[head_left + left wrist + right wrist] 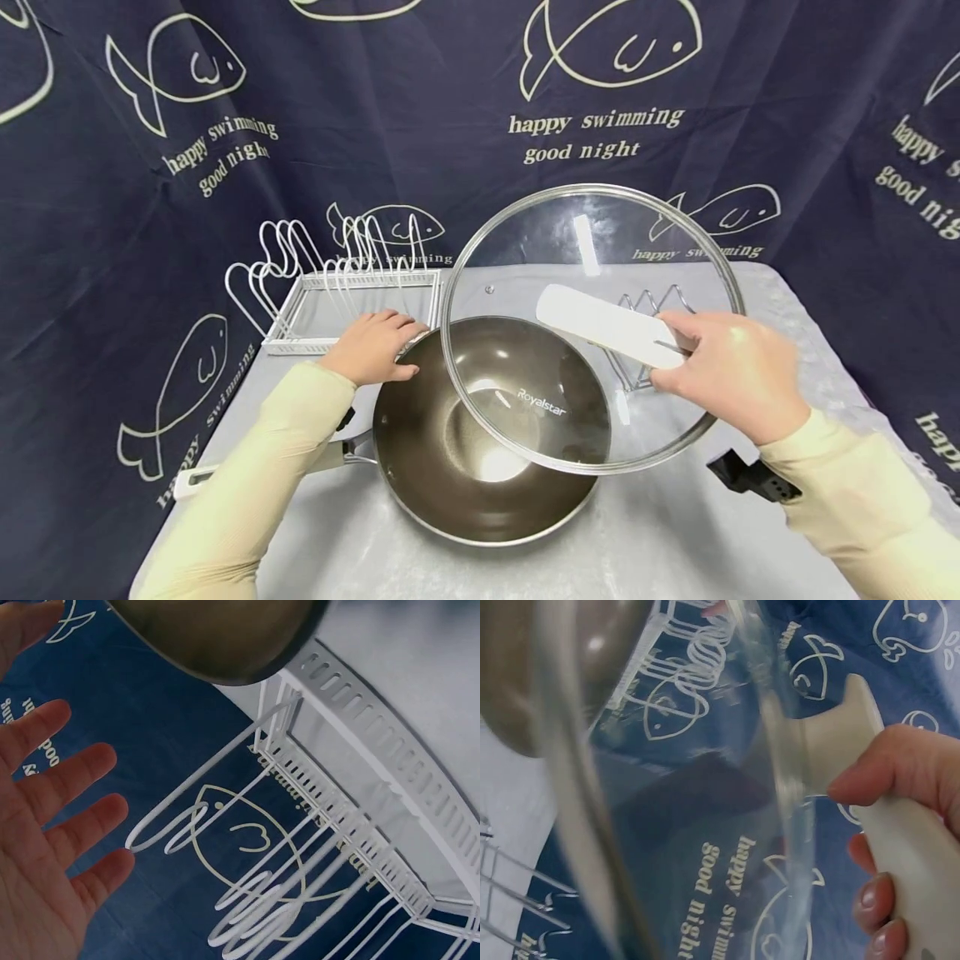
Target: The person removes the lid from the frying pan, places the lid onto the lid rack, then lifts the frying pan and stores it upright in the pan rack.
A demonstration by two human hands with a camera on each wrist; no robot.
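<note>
Lid hangs tilted in the air from the right hand, whose fingers curl round its pale handle, thumb on one side and fingertips on the other. The left hand grips nothing: its fingers are straight and spread well apart, as the left wrist view shows. In the head view it is over the far left edge of the pan; whether it touches the rim I cannot tell.

The lid is clear glass with a metal rim and, from the head, overlaps the pan's right half. "Royalstar" reads there, though on glass or pan is unclear. The pan sits upright on the grey tabletop, brown inside, its long handle running left beneath the left forearm.

Just beyond the left hand is the white rack, its tall wire loops pointing up. A smaller wire rack stands right of the pan, seen through the lid from the head.

Pale yellow sleeves cover both arms, with a black device at the right wrist. Navy cloth hangs behind, printed with fish outlines and "happy swimming good night".
</note>
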